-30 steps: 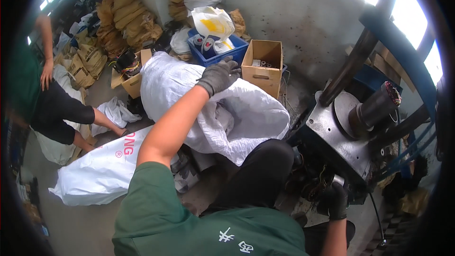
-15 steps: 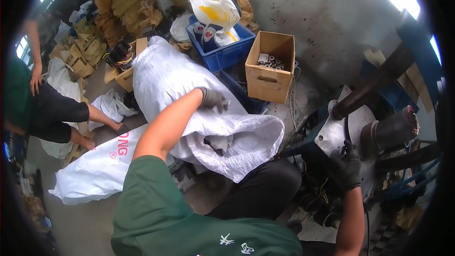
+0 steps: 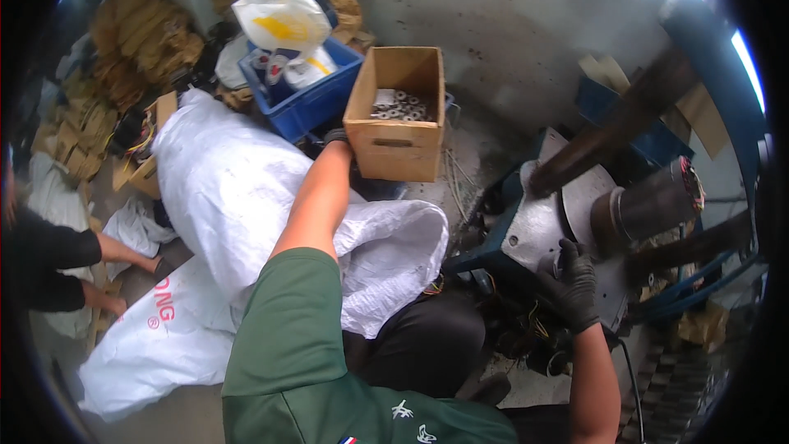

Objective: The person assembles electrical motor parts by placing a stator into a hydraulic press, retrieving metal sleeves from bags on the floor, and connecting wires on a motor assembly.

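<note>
My left hand [image 3: 335,136], in a dark glove, is at the left wall of a cardboard box [image 3: 400,163]. Its fingers are mostly hidden, so I cannot tell what they hold. Inside the box lie several small ring-shaped metal parts [image 3: 403,105]. My right hand [image 3: 574,284], also gloved, rests with bent fingers at the grey metal plate [image 3: 526,222] of a machine. Its fingers close around something at the plate that I cannot make out. A dark cylinder with windings at its end [image 3: 653,201] is mounted beside that hand.
A large white woven sack [image 3: 222,156] lies under my left arm, its mouth toward my knees. Behind it stands a blue crate [image 3: 300,115] holding bags. Thick dark posts [image 3: 604,127] rise from the machine. At the left edge another person's legs [image 3: 57,259] show.
My left hand has gone from above the sack, where it held a small light piece, forward to the cardboard box. The view has shifted right. My right hand stays at the metal plate.
</note>
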The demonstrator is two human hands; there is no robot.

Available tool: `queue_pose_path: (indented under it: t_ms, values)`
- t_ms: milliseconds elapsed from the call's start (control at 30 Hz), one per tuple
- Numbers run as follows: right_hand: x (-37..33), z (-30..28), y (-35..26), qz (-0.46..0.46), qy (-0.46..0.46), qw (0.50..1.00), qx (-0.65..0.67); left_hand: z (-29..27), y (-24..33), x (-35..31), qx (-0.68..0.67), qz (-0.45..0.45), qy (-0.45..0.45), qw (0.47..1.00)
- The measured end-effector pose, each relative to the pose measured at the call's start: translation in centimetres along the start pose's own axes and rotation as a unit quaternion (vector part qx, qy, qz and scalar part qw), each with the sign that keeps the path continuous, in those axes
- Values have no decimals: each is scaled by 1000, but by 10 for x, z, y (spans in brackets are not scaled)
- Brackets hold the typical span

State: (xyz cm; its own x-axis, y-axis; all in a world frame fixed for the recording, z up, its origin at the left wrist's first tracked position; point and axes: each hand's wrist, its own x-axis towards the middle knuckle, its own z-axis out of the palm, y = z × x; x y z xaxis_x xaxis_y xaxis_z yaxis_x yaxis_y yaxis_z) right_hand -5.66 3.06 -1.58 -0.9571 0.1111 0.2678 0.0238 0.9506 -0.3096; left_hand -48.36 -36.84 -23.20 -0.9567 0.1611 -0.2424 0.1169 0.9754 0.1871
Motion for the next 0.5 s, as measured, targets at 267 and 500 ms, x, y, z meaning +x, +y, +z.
queue_pose_path:
  t_ms: [267, 500]
  values:
    - [-10, 2, 19, 29, -13, 999, -16, 16, -19, 12, 1, -12, 27, 1000]
    - [12, 6, -16, -61, 56, 996, 16, -120, -173, -3, -16, 13, 170, 985]
